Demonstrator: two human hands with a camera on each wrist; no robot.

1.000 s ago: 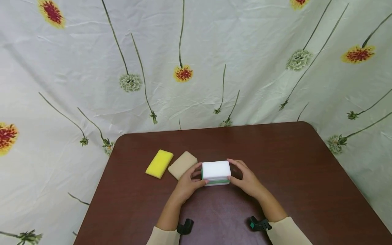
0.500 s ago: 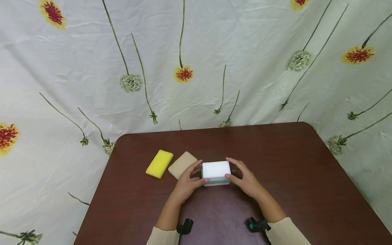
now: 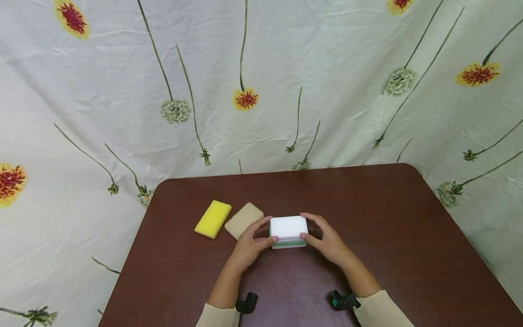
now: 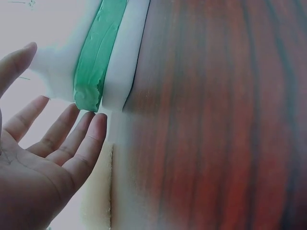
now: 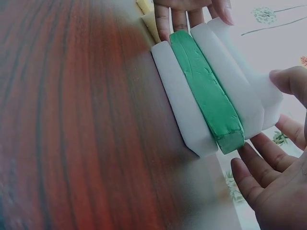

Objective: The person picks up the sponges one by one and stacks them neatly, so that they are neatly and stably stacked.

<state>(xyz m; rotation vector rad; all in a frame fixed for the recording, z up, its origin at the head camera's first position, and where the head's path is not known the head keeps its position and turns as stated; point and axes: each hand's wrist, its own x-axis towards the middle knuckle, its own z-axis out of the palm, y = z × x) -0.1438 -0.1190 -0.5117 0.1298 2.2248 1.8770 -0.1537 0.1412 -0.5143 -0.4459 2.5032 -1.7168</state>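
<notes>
On a dark reddish-brown bench (image 3: 359, 200), a small stack of flat blocks (image 3: 288, 232) stands between my two hands. From the bottom up it runs: a white slab (image 5: 182, 98), a green slab (image 5: 206, 86), then more white, seemingly two pieces. The layers lie flat, though the green one pokes out slightly at the left end. My left hand (image 3: 248, 247) and right hand (image 3: 332, 244) flank the ends, fingers spread and gently bent, neither clenched nor wrapped around anything. My left fingertips touch, or very nearly touch, the green end; both thumbs are near the front edge, and I cannot tell how firmly either one presses. Left of the stack lie a tan sponge (image 3: 242, 221), partly hidden by my left hand, and just beyond it a yellow sponge (image 3: 213, 219). As I judge it, the main danger is sliding: nothing visible fastens the layers, so pushing harder from one side, or at one level only, could shear the upper white pieces off the green. Squeezing only the jutting green end could shift it and unsettle what sits above. Drawing my left hand away carelessly could also nudge the tan sponge.
</notes>
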